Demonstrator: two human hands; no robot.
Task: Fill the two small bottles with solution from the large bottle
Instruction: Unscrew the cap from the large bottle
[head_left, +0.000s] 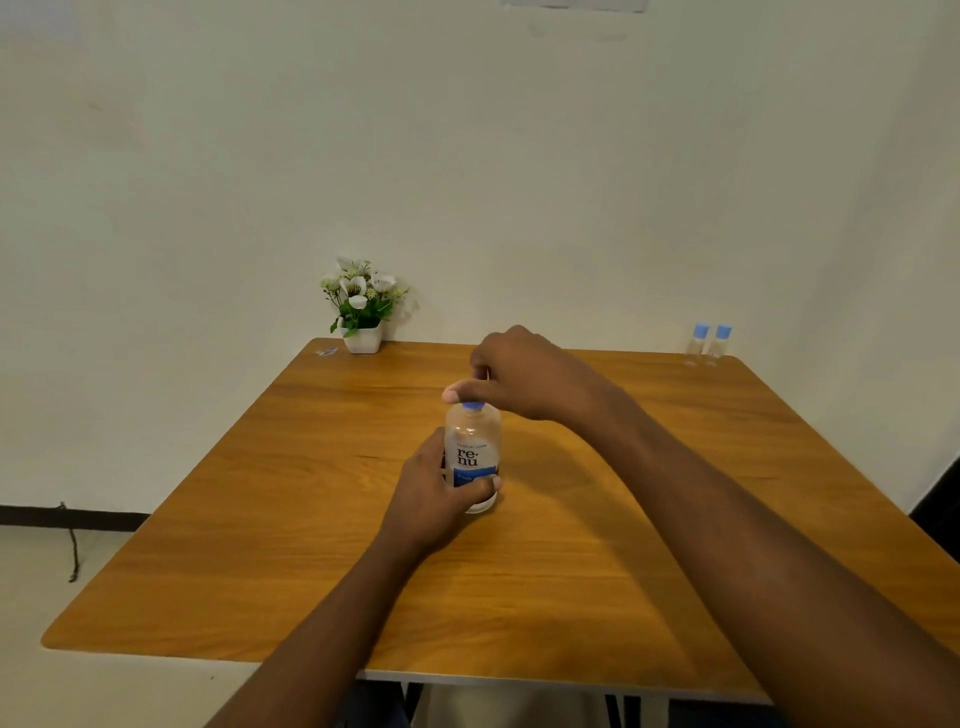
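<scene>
While the wooden table (649, 519) carries everything, the renu solution bottle (472, 457) stands upright near its middle, the left hand (434, 499) wrapped around its base and the right hand (524, 376) pinching its blue cap (472, 406); two small blue-capped bottles (707, 345) stand side by side at the far right corner.

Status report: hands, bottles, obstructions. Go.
Left hand gripping clear large bottle, upright mid-table. Right hand on its blue cap. Two small blue-capped bottles capped, far right corner. Nothing in the way.
</scene>
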